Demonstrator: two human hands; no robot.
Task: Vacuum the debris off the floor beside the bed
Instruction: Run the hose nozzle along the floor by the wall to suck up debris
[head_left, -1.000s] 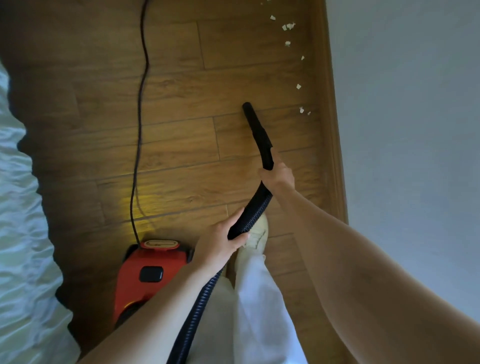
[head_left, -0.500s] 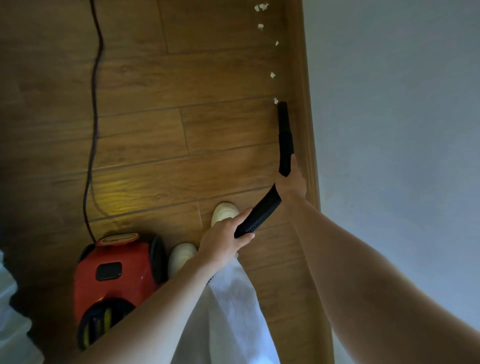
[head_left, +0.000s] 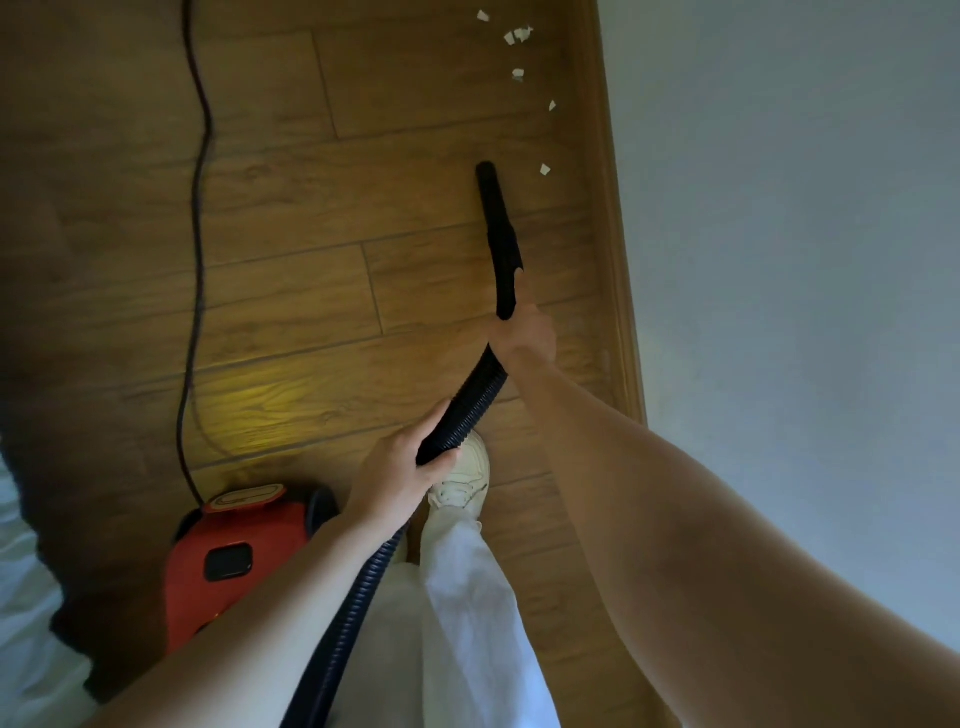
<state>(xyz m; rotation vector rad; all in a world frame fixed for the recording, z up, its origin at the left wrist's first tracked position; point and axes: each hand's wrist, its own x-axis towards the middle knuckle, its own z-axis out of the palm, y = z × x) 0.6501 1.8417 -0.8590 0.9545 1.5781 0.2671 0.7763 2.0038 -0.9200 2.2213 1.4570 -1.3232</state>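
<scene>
My right hand (head_left: 524, 332) grips the base of the black vacuum nozzle (head_left: 496, 218), whose tip rests on the wooden floor (head_left: 311, 208). My left hand (head_left: 402, 473) holds the black ribbed hose (head_left: 467, 400) lower down. Several white paper scraps (head_left: 517, 36) lie along the skirting board; the nearest scrap (head_left: 544, 170) is just right of the nozzle tip. The red vacuum cleaner (head_left: 223, 561) stands at my left foot.
A black power cord (head_left: 197, 208) runs up the floor from the vacuum. The wooden skirting board (head_left: 613, 234) and a pale wall (head_left: 779, 260) bound the right side. White bedding (head_left: 26, 649) shows at the lower left. My white shoe (head_left: 467, 478) is under the hose.
The nozzle tip has pulled left, away from the skirting board. The scrap that lay at the tip half a second ago is gone. The view has shifted, bringing the bedding back in.
</scene>
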